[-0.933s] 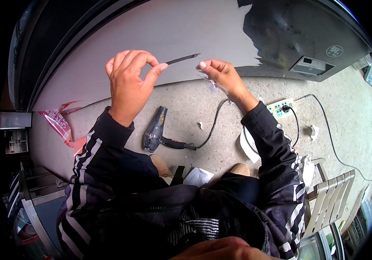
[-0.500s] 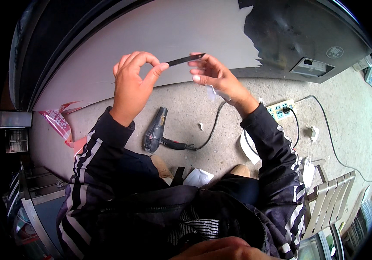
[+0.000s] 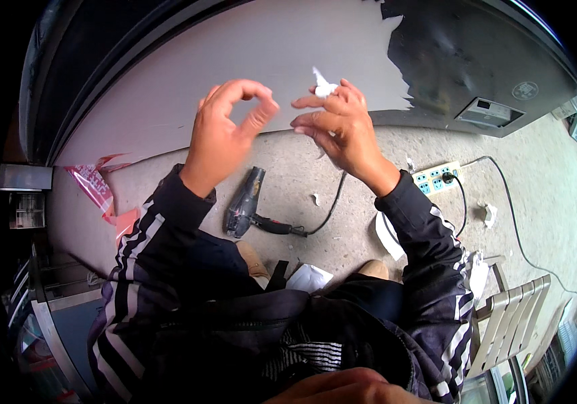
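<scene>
My left hand [image 3: 224, 131] is raised in front of the pale panel surface [image 3: 248, 54], thumb and forefinger curled round until their tips nearly meet. Motion smears those tips, and whatever they hold cannot be made out. Facing it across a small gap, my right hand [image 3: 345, 128] has its fingers bent but apart. A crumpled white scrap [image 3: 325, 88] sits against the upper fingers of that hand, apparently clinging there. The thin dark blade strip seen earlier cannot be made out now.
Below my hands a black hair dryer [image 3: 244, 205] lies on the concrete floor. Its cord runs towards a power strip [image 3: 436, 178] at the right. Pink-red film [image 3: 93, 188] hangs at the left, a slatted chair [image 3: 510, 323] stands lower right, and paper scraps [image 3: 489, 214] lie about.
The dark blade strip between my hands has dropped out of sight. My left hand has shifted right. My right hand has turned, and a white scrap now shows above its fingers.
</scene>
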Tool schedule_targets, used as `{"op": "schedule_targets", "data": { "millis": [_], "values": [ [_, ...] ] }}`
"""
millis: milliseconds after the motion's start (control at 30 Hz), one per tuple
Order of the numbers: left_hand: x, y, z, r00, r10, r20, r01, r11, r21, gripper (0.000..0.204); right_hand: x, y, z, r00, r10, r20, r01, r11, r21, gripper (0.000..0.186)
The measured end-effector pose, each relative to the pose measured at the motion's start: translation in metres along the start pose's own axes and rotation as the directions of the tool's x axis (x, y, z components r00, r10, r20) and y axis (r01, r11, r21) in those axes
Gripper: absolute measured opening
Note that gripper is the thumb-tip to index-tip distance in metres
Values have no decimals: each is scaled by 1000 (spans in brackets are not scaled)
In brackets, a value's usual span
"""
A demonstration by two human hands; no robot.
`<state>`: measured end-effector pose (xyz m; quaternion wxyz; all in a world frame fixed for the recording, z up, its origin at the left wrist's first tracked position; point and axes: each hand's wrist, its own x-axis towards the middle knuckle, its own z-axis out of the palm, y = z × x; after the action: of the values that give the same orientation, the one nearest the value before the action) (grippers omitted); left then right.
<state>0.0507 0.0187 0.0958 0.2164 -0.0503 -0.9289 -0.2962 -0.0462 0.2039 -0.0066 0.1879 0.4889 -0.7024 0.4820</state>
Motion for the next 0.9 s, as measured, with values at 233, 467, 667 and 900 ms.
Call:
{"op": "schedule_targets", "data": {
  "millis": [233, 467, 667, 900],
  "values": [
    [-3, -19, 14, 869, -314, 383, 458, 805, -378, 42, 2, -19, 2, 967, -191, 172, 188, 982, 32, 12],
    [-9, -18, 18, 880, -320, 352, 413, 881, -231, 31, -4, -20, 8, 934, -238, 266, 270, 958, -91, 8],
    [4, -22, 7, 939, -320, 123, 338, 923, -182, 28, 3, -15, 7, 986, 138, 96, -163, 923, 348, 11],
    [-20, -11, 38, 609, -364, 704, 790, 358, -498, 37, 19, -6, 5, 695, 719, 7, -313, 294, 903, 26]
  ]
}}
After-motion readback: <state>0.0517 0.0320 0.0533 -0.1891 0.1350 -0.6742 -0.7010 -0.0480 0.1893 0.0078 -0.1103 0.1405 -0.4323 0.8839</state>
